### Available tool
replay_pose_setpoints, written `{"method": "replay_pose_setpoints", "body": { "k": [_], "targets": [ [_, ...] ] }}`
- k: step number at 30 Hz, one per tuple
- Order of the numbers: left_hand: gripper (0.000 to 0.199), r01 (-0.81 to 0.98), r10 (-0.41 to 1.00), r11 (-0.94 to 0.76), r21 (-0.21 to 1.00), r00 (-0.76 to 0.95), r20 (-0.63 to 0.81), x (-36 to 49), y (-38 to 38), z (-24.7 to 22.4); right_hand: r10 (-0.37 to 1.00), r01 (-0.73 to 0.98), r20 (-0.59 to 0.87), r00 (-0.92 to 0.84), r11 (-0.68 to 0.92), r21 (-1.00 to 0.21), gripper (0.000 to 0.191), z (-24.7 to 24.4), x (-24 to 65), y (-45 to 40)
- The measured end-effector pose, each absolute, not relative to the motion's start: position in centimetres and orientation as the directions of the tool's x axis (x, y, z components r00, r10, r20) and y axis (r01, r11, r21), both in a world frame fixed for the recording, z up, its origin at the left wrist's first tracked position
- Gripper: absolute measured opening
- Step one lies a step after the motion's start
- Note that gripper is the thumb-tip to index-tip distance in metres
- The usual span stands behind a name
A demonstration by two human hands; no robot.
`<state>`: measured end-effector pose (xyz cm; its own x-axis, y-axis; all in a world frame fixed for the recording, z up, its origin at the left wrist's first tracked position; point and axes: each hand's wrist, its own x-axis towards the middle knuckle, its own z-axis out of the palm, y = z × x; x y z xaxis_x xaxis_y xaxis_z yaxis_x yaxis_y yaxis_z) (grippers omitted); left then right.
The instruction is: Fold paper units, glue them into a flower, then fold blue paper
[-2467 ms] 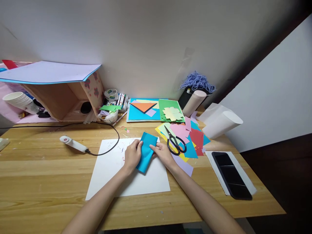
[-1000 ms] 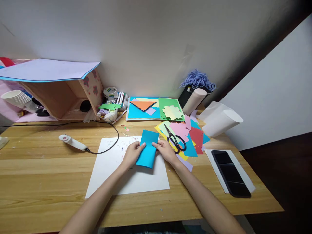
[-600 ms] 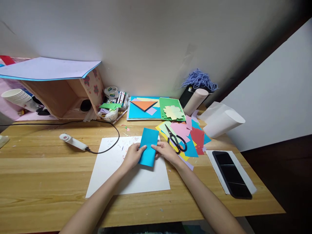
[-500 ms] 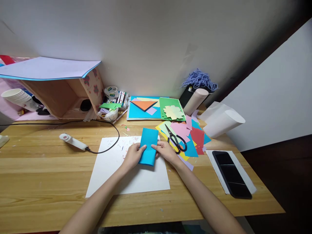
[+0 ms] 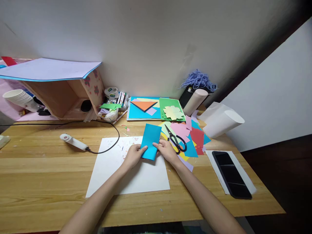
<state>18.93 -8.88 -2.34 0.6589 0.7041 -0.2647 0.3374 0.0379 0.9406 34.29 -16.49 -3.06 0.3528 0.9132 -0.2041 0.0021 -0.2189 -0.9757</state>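
Observation:
A folded blue sheet of paper [image 5: 151, 138] is held up between my two hands, above a white sheet [image 5: 126, 185] on the wooden table. My left hand [image 5: 133, 156] pinches its lower left edge, the thumb lying on the front face. On the right edge, my right hand [image 5: 167, 150] grips it with the thumb on top and the fingers behind, partly hidden. The paper leans slightly to the right. Black-handled scissors [image 5: 175, 141] lie just beyond my right hand, on scraps of coloured paper [image 5: 197, 137].
A glue gun-like white device [image 5: 73, 142] with a black cable lies at left. Behind stand an open box [image 5: 58, 97], a basket of scraps [image 5: 109, 114] and stacked coloured sheets [image 5: 143, 113]. A phone [image 5: 231, 175] lies at right, near rolled white paper [image 5: 223, 122].
The folded blue paper has moved slightly up and right and tilted a little clockwise. Both hands keep hold of it in about the same place.

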Motion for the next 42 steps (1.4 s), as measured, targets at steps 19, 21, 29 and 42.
{"method": "replay_pose_setpoints", "body": {
  "k": [19,21,29,42],
  "targets": [
    [0.036,0.283,0.775,0.012,0.959,0.603,-0.188,18.9,-8.8,-1.9,0.946,-0.080,-0.281,0.161,-0.271,-0.959,0.040,-3.1,33.6,-16.7],
    [0.036,0.278,0.786,-0.004,0.961,0.594,-0.169,18.9,-8.7,-1.9,0.944,-0.091,-0.292,0.152,-0.281,-0.955,0.040,-3.1,33.5,-16.7],
    [0.036,0.262,0.799,0.006,0.965,0.579,-0.162,18.8,-8.6,-2.3,0.941,-0.165,-0.329,0.083,-0.312,-0.936,0.037,-2.7,33.1,-16.7],
    [0.037,0.351,0.841,-0.138,0.926,0.535,-0.077,18.7,-8.3,-2.5,0.956,-0.138,-0.288,0.054,-0.278,-0.951,0.034,-3.3,33.2,-16.8]
  ]
}}
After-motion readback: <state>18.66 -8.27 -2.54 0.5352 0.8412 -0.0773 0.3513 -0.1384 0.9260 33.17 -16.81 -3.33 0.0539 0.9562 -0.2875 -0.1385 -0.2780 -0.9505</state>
